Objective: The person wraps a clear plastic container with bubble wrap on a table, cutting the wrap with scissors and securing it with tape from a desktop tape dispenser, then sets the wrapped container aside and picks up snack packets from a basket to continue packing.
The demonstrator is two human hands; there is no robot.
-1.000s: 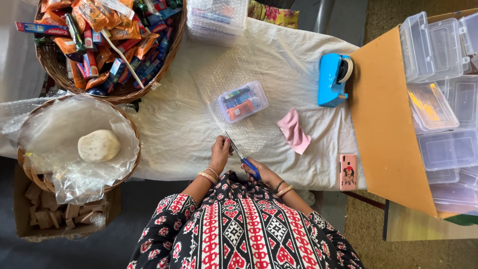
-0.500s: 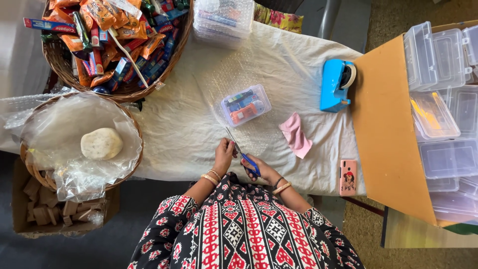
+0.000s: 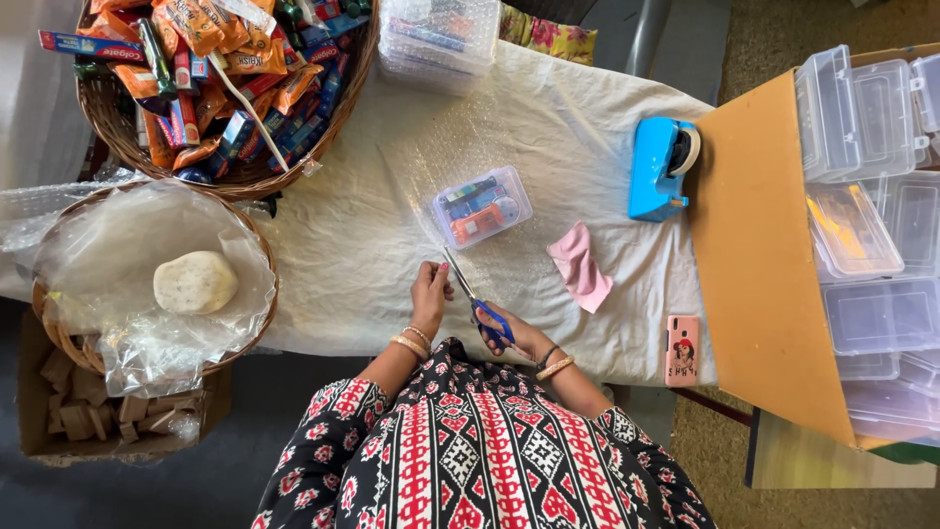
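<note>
My right hand (image 3: pixel 519 338) grips blue-handled scissors (image 3: pixel 477 297) whose blades point up and left over a sheet of clear bubble wrap (image 3: pixel 460 157) on the white cloth. My left hand (image 3: pixel 429 291) pinches the near edge of that sheet right beside the blades. A small clear plastic box (image 3: pixel 481 206) filled with colourful items lies on the bubble wrap just beyond the scissor tips.
A blue tape dispenser (image 3: pixel 661 167), a pink cloth (image 3: pixel 580 266) and a pink phone (image 3: pixel 682 350) lie to the right. Clear boxes (image 3: pixel 867 206) fill a cardboard carton. Two wicker baskets (image 3: pixel 211 176) stand at left, one with snack packets, one plastic-lined with a round pale object (image 3: pixel 195 282).
The scissors and both hands stay at the near edge of the bubble wrap; the blades have shifted only slightly. The view has moved a little.
</note>
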